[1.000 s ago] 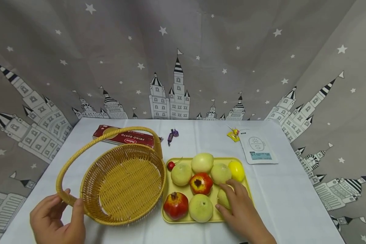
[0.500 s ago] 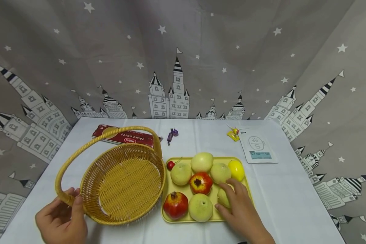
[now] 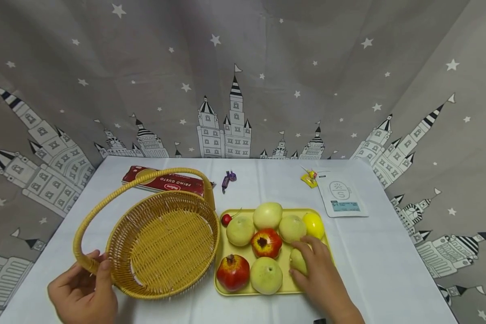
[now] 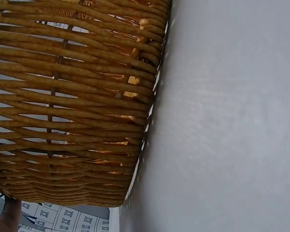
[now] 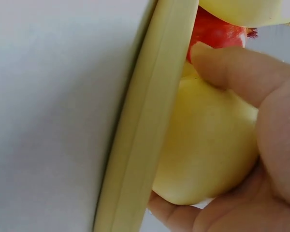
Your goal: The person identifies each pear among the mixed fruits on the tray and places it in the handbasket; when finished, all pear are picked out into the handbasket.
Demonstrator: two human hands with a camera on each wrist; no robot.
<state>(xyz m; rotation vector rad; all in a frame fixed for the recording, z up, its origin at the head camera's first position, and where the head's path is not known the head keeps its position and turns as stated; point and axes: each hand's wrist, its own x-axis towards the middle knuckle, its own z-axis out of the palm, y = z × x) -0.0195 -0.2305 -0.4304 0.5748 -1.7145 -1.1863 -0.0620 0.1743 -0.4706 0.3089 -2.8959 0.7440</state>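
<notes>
A wicker basket (image 3: 170,252) with a tall arched handle stands on the left in the head view. My left hand (image 3: 85,288) pinches the foot of that handle, thumb against the rim. The basket's woven side (image 4: 72,106) fills much of the left wrist view. Beside it lies a yellow tray (image 3: 285,288) with fruit. My right hand (image 3: 321,274) grips a round pale yellow-green fruit (image 3: 298,262) at the tray's right side, thumb and fingers around it (image 5: 208,140). Other pale fruits (image 3: 267,276), two pomegranates (image 3: 233,272), a cherry (image 3: 226,219) and a lemon (image 3: 313,226) share the tray.
Behind the basket lies a dark red "Primo Gusto" box (image 3: 174,183). Purple wrapped candies (image 3: 228,180) sit at the back middle. Toward the back right are a yellow-wrapped candy (image 3: 309,179) and a white pouch (image 3: 342,195). A grey castle-print curtain (image 3: 291,67) hangs behind the table.
My left hand has moved slightly right, closer in on the handle's foot. My right hand and the pale fruit have shifted a little to the right. The basket has hardly moved.
</notes>
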